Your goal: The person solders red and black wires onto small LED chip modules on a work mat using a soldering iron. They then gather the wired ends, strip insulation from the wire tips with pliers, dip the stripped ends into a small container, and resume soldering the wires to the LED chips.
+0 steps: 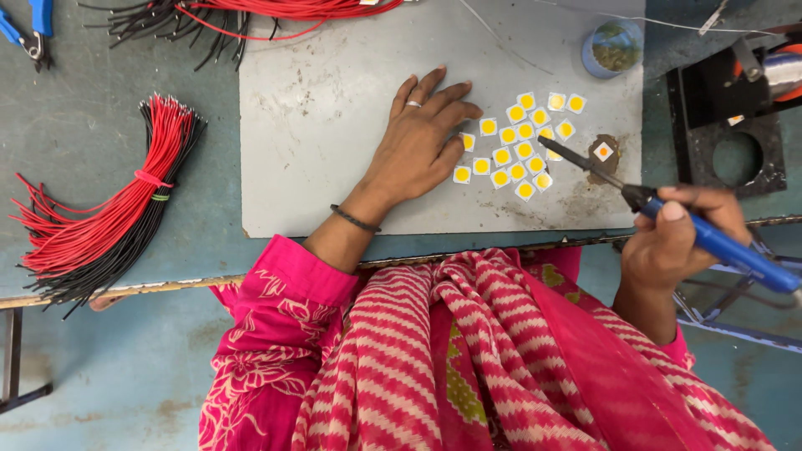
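My left hand [418, 142] lies flat on a grey work plate [334, 108], fingers spread, its fingertips next to a cluster of several small square chips with yellow centres [518, 146]. My right hand [681, 234] grips a blue-handled soldering iron [718, 242]. Its dark tip [555, 149] points left over the chips. One chip [603, 151] sits alone on a brown scorched patch just right of the tip.
A bundle of red and black wires [109, 213] lies at the left, more wires [242, 12] along the top. Blue pliers [29, 29] at top left. A small round tin [612, 48] sits at the plate's top right, beside a black stand [727, 125].
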